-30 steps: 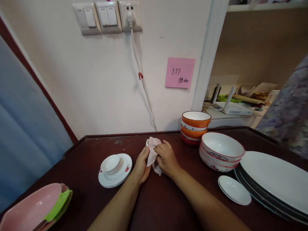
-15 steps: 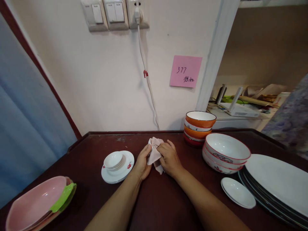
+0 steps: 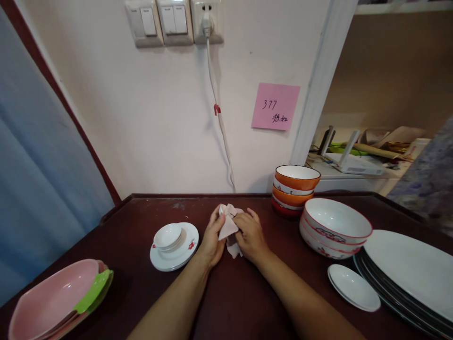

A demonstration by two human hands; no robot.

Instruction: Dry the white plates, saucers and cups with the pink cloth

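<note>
Both my hands meet at the middle of the dark red table (image 3: 233, 293), closed around a crumpled pink cloth (image 3: 228, 225). My left hand (image 3: 211, 240) cups the cloth from the left, fingers curled. My right hand (image 3: 251, 233) presses it from the right, fingers bent over it. A sliver of white shows at the cloth's top left; what is wrapped inside is hidden. Just left of my left hand a small white bowl (image 3: 167, 234) sits on a stack of white saucers with red flowers (image 3: 186, 246).
A stack of orange and white bowls (image 3: 296, 189) stands at the back right, with red-rimmed white bowls (image 3: 334, 227) beside it. Small white plates (image 3: 354, 288) and large oval plates (image 3: 410, 271) lie far right. Pink and green dishes (image 3: 53, 297) sit front left. Another person's patterned clothing (image 3: 426, 189) shows at right.
The view has drifted slightly, so everything sits a little further right. My hands keep kneading the cloth in the same spot, shifting it slightly between the fingers.
</note>
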